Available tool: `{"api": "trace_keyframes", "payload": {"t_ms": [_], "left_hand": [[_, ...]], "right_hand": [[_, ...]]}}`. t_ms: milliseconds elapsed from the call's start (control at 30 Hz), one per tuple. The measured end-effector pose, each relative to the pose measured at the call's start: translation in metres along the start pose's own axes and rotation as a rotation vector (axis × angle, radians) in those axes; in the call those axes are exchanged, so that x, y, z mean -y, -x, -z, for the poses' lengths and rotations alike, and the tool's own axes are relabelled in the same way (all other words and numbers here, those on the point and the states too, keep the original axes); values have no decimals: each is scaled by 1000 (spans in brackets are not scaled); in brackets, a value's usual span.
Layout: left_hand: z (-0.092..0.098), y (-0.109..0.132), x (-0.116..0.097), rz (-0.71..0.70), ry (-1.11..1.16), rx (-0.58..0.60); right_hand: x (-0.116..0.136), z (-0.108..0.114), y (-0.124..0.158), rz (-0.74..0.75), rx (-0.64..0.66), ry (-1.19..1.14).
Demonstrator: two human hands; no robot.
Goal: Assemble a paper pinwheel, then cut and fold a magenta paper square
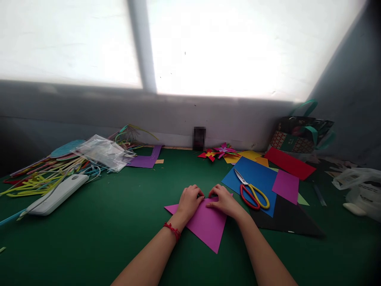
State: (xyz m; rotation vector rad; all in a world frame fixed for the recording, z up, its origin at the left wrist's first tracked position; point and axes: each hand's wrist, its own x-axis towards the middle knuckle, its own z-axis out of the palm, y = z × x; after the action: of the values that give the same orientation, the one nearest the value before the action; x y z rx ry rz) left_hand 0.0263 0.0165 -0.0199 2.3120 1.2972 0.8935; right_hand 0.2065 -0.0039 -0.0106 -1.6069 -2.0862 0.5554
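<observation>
A magenta sheet of paper (210, 228), folded into a triangle, lies on the green table with one corner pointing towards me. My left hand (190, 201) is closed at its far edge, fingers curled and thumb against the paper; a red bracelet circles that wrist. Close beside it, my right hand (224, 201) grips the same far edge with bent fingers. Parts of the fold are hidden under both hands. To the right, scissors (250, 192) with one red and one yellow handle rest on a blue sheet (235, 176).
Red paper (288, 163), a small magenta sheet (285, 186) and black paper (288, 222) lie right. Paper flowers (223, 150) sit at the back. Pipe cleaners (44, 178), a clear plastic bag (102, 153) and a white elongated device (59, 195) occupy the left; a gift bag (293, 137) stands back right.
</observation>
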Motion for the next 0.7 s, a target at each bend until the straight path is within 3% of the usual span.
{"api": "trace_keyframes", "payload": {"t_ms": [100,200,267,333,400,467,567,700], "left_hand": [[17,-6,9,58,221,-82],[46,-13,31,276,649,-230],[68,-15,49,434,1054,-397],[86,-13,68,460,1178,-542],[100,-8,83,438,1516,-832],[106,-2,93,450,1675,-989],[104,1,99,585,1750,-951],[93,-5,96,628,1586,-823]], "right_hand": [[1,2,0,-6,7,-2],[2,5,0,-34,88,-64],[2,6,0,-65,133,-93],[1,6,0,-87,145,-101],[1,6,0,-89,136,-103],[1,5,0,-83,131,-107],[1,5,2,-63,112,-112],[3,5,3,-44,84,-117]]}}
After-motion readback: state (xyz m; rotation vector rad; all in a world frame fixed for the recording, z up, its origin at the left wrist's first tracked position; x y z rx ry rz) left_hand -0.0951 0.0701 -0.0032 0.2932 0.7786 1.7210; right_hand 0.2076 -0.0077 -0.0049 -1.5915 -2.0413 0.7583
